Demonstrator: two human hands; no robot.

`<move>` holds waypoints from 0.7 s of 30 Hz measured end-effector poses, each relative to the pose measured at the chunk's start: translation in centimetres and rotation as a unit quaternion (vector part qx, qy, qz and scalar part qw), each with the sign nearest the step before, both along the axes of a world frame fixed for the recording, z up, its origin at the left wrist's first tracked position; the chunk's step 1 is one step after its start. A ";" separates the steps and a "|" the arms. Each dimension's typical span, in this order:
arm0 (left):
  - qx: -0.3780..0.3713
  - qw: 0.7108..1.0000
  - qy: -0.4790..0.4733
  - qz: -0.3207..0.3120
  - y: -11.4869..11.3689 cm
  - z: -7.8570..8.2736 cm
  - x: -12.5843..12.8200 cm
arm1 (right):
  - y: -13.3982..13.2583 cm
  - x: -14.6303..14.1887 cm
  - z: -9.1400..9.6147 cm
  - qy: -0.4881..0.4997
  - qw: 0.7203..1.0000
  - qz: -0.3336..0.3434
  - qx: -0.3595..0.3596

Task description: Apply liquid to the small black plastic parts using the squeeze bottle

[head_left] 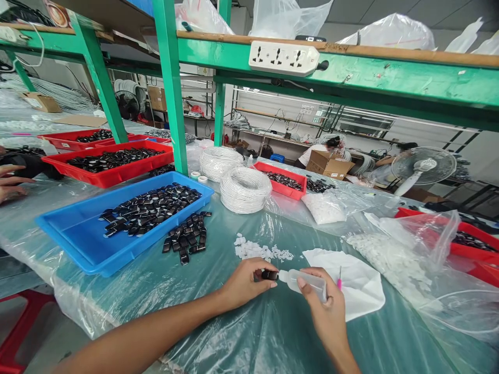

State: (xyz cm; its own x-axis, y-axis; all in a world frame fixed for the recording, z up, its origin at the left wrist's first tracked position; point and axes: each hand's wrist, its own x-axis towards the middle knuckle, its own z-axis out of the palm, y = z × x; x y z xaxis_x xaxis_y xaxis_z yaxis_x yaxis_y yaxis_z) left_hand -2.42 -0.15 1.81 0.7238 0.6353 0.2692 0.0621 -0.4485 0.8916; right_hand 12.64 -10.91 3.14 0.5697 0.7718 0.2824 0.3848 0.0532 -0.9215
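My left hand (pixel 245 283) pinches a small black plastic part (pixel 270 275) at its fingertips. My right hand (pixel 325 311) grips a clear squeeze bottle (pixel 306 281), and the bottle's nozzle touches the black part. A thin pink stick (pixel 339 279) stands up beside my right fingers. Just beyond the hands lie a heap of small white pieces (pixel 259 251) and a white sheet (pixel 353 283). To the left, a loose pile of black parts (pixel 187 237) sits beside a blue tray (pixel 83 239) filled with the same parts.
Coils of white wire (pixel 245 188) stand at mid-table, with red trays (pixel 107 174) of black parts behind. Clear bags of white pieces (pixel 393 254) lie at the right. Another person's hands (pixel 10 183) rest at the far left. Green shelf posts (pixel 172 85) rise from the table, which is covered in plastic sheeting.
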 end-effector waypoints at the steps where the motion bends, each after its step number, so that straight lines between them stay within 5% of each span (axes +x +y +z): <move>1: 0.000 1.000 0.002 -0.001 0.0 0.0 0.0 | 0.0 -0.2 0.2 -0.001 1.000 -0.011 0.002; 21: 0.026 1.000 0.011 0.003 -0.2 0.2 -0.1 | -0.3 -1.4 1.1 -0.037 0.999 -0.038 0.012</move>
